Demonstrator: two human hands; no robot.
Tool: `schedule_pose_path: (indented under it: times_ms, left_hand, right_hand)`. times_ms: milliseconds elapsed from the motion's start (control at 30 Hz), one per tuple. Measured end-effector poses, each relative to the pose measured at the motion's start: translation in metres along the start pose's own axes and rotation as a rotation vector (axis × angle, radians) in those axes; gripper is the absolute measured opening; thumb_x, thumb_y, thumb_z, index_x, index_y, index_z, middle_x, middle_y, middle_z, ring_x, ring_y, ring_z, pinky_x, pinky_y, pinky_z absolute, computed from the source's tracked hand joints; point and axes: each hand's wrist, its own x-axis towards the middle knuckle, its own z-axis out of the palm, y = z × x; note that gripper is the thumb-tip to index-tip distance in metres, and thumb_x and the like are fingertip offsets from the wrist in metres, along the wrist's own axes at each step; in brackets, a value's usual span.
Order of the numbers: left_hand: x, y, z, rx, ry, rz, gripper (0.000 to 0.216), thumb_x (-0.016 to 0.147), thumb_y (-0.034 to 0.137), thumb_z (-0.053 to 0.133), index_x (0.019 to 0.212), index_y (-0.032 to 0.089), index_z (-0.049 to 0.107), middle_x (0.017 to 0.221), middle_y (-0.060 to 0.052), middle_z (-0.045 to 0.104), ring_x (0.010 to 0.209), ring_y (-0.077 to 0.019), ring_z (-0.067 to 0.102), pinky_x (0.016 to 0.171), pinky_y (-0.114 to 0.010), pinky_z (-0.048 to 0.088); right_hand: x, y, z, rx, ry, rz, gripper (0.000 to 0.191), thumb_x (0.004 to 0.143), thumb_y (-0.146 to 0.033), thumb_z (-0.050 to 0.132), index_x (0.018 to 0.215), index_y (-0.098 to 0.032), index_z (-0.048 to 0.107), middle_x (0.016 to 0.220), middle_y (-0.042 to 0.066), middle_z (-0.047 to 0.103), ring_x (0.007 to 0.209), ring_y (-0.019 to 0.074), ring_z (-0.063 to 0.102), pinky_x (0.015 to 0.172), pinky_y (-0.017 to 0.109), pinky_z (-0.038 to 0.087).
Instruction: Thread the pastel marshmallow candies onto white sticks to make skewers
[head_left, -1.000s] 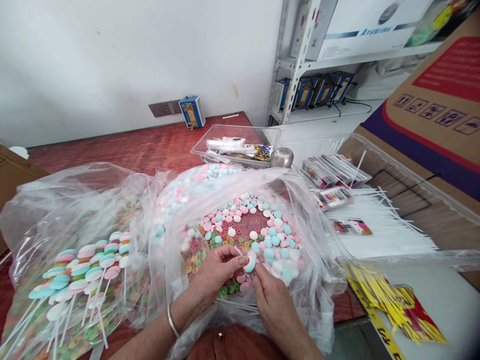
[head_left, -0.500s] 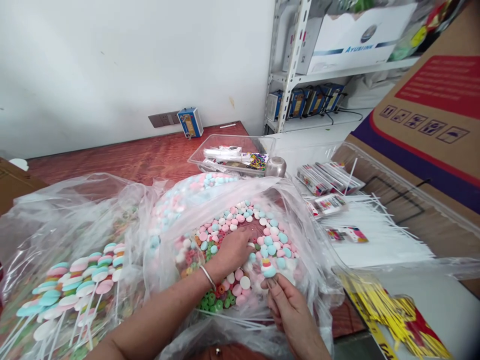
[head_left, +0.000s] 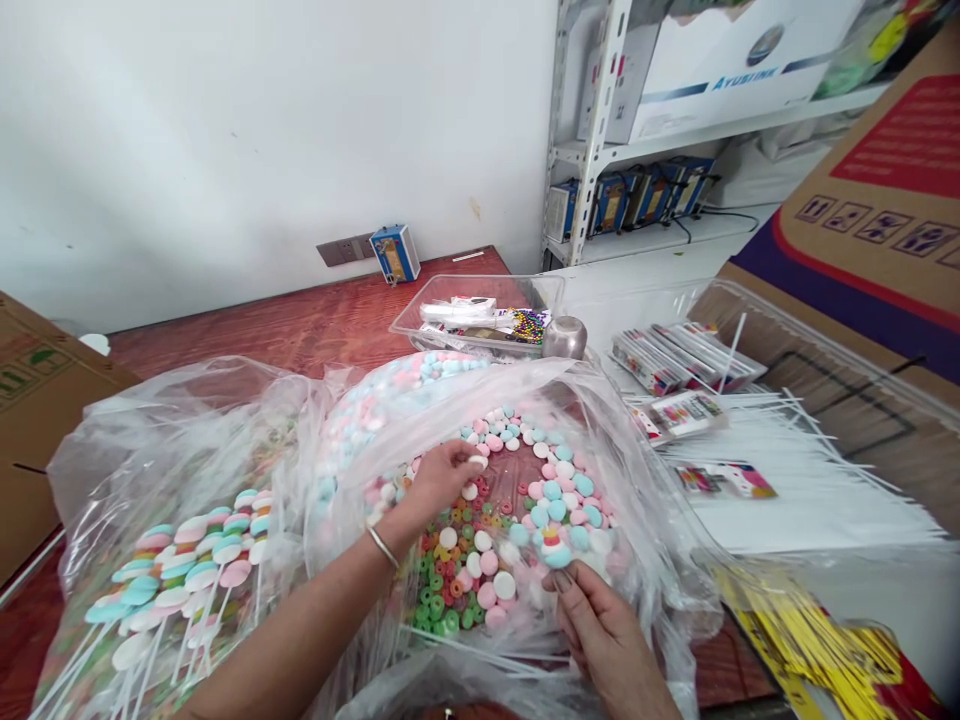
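Observation:
My left hand [head_left: 448, 470], with a bangle at its wrist, pinches a round white candy [head_left: 478, 462] above the far side of a clear plastic bag. Near the front, my right hand [head_left: 596, 620] grips a candy stick [head_left: 555, 548] just below its stacked blue, white, red and yellow pieces; the stick itself is hidden by the fingers. Between the hands, loose pink, blue and white candies [head_left: 552, 490] lie on the bag with green, red and orange ring candies [head_left: 437, 590]. White sticks [head_left: 487, 648] lie along the near edge.
Left, finished candy sticks [head_left: 187, 570] lie on another plastic bag [head_left: 187, 390]. Behind stand a clear tub [head_left: 420, 300] and a metal cup [head_left: 565, 338]. To the right are white sticks [head_left: 817, 500], small packets [head_left: 675, 355], yellow ties [head_left: 817, 630] and a large carton [head_left: 885, 200].
My left hand has drawn back from the candies, now showing a white candy in its fingertips. My right hand keeps hold of the candy stick. The view has shifted slightly.

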Motion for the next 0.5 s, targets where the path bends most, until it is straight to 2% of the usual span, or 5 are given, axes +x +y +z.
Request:
schedule_pose_path:
  times_ms: [100, 200, 300, 500]
  left_hand:
    - [0.020, -0.004, -0.018, -0.003, 0.092, -0.097, 0.033, 0.087, 0.047, 0.051, 0.093, 0.019, 0.069, 0.086, -0.006, 0.072, 0.075, -0.0217, 0.064, 0.067, -0.030, 0.048]
    - [0.034, -0.008, -0.019, 0.005, 0.114, -0.180, 0.038, 0.086, 0.053, 0.051, 0.082, 0.020, 0.070, 0.084, -0.007, 0.073, 0.080, -0.0254, 0.065, 0.070, -0.032, 0.048]
    - [0.045, -0.011, -0.009, 0.018, 0.069, -0.181, 0.033, 0.086, 0.050, 0.054, 0.079, 0.021, 0.068, 0.074, -0.006, 0.071, 0.073, -0.0248, 0.065, 0.064, -0.030, 0.048]
    - [0.053, -0.010, 0.002, 0.042, -0.062, -0.112, 0.022, 0.088, 0.038, 0.054, 0.096, 0.020, 0.064, 0.071, -0.002, 0.069, 0.061, -0.0160, 0.061, 0.053, -0.022, 0.045]
  right_hand:
    - [0.000, -0.006, 0.003, -0.049, 0.018, -0.007, 0.041, 0.089, -0.062, 0.050, 0.082, -0.022, 0.055, 0.055, -0.008, 0.032, 0.046, 0.0092, 0.024, 0.043, 0.023, 0.019]
    - [0.000, -0.014, 0.006, -0.099, 0.024, -0.027, 0.038, 0.088, -0.058, 0.052, 0.077, -0.022, 0.055, 0.056, -0.007, 0.036, 0.049, 0.0100, 0.029, 0.045, 0.022, 0.023]
    - [0.000, -0.017, 0.007, -0.139, 0.026, -0.052, 0.037, 0.090, -0.056, 0.051, 0.075, -0.022, 0.055, 0.058, -0.006, 0.039, 0.051, 0.0107, 0.032, 0.047, 0.022, 0.027]
    - [0.001, -0.010, 0.006, -0.177, 0.033, -0.084, 0.036, 0.092, -0.054, 0.048, 0.075, -0.022, 0.053, 0.059, -0.006, 0.041, 0.054, 0.0120, 0.037, 0.050, 0.022, 0.031]
